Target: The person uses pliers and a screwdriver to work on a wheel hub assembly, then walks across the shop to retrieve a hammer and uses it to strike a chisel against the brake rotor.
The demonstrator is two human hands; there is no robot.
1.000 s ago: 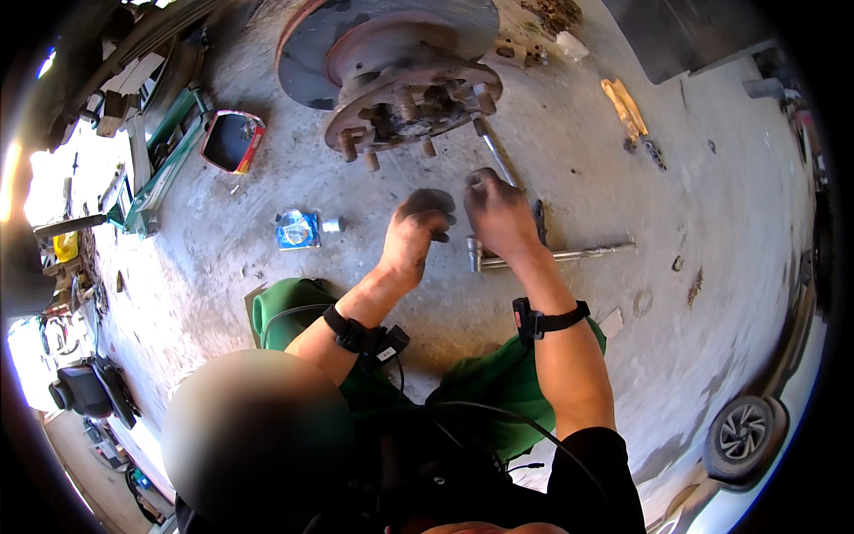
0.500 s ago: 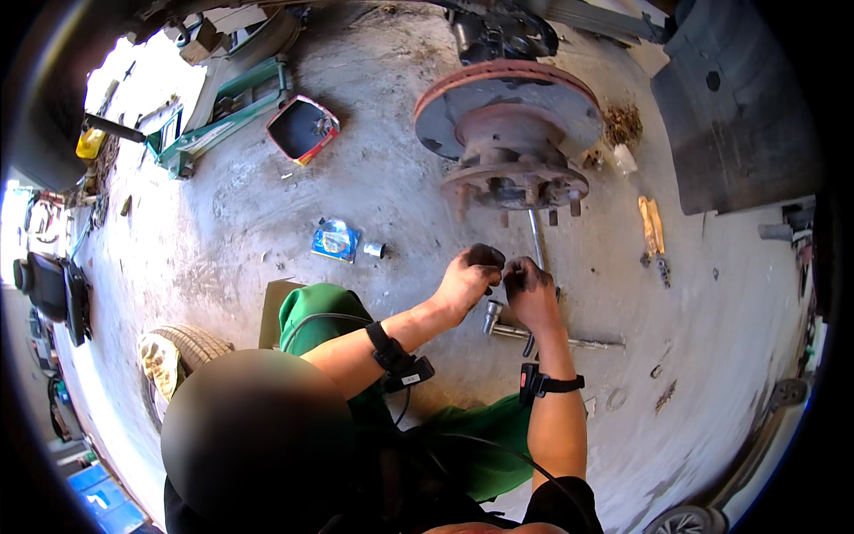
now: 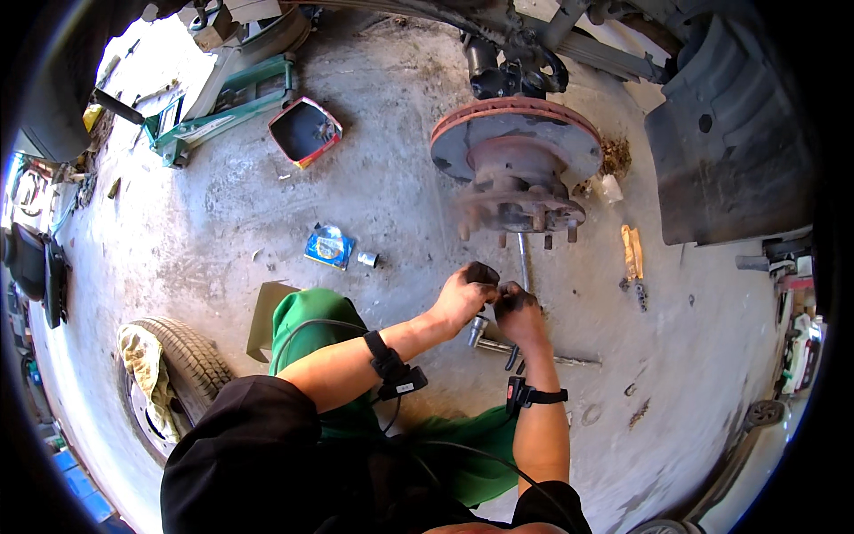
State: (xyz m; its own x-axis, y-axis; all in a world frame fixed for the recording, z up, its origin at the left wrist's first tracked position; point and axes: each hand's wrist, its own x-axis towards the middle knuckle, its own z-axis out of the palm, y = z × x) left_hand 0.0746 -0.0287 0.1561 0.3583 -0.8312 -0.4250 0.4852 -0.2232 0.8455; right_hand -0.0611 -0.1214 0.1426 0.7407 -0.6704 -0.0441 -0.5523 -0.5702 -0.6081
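Straight ahead of our fingers is the hub (image 3: 525,209), beyond both hands and a little to the right of the left one. Its axis runs roughly away from us, the studded flange on our near side and the disc (image 3: 516,133) behind it. We see a gap of floor between the fingertips and the nearest studs, so neither hand touches it. Our left hand (image 3: 467,289) looks slightly the nearer to the flange, though the wide lens makes that margin hard to trust.

The bar (image 3: 524,258) lies closer, just past the knuckles of our right hand (image 3: 520,319). Its long axis points away from us, the far end reaching in below the flange as we view it; the right hand is clearly the nearer one here. The wrench (image 3: 478,331) lies on the floor on our side of the fingers, its shaft running left to right and passing behind the right forearm.

Our fingers are curled on both hands, the two brought together (and blackened, which hides much of their outline). We cannot tell whether they actually touch, or whether anything small is pinched between them.
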